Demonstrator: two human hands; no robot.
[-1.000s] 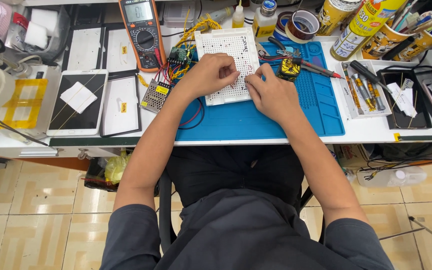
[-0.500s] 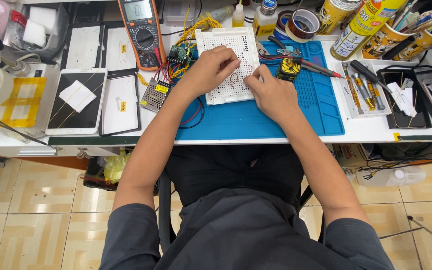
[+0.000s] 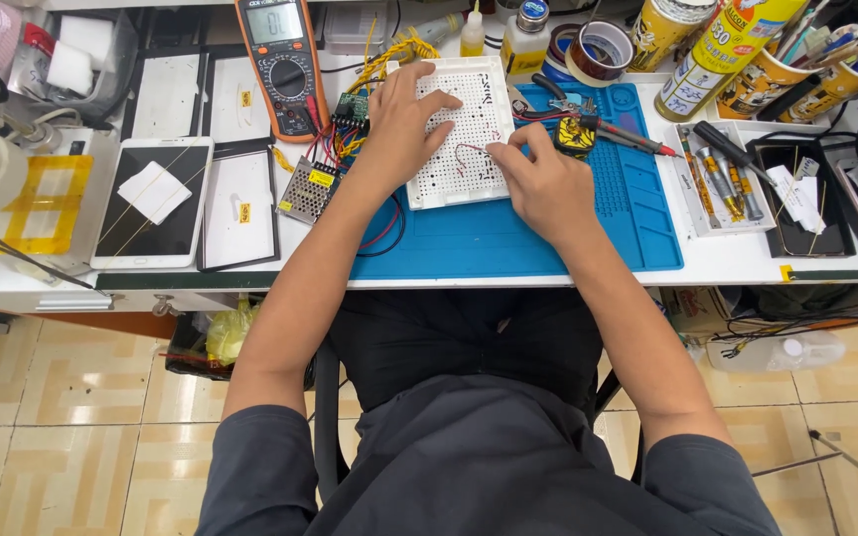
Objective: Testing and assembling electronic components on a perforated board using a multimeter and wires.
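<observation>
A white breadboard (image 3: pixel 464 154) lies on a blue work mat (image 3: pixel 548 233) on the bench. My left hand (image 3: pixel 399 124) rests flat on the board's left side, fingers spread over the holes. Pinched in the fingertips of my right hand (image 3: pixel 538 184), at the board's right edge, is a thin red jumper wire (image 3: pixel 467 149) that loops over the board. A small green circuit board with yellow and red wires (image 3: pixel 355 109) sits just left of my left hand.
An orange multimeter (image 3: pixel 280 60) stands at the back. Tablets and screens (image 3: pixel 156 199) lie to the left, a tool tray (image 3: pixel 722 179) and phone to the right. Bottles, tape rolls and spray cans (image 3: pixel 682 40) line the back edge. A yellow-black small part (image 3: pixel 575 137) lies on the mat.
My left hand has slid a little up and left on the breadboard. My right hand stays at the board's right edge with the wire.
</observation>
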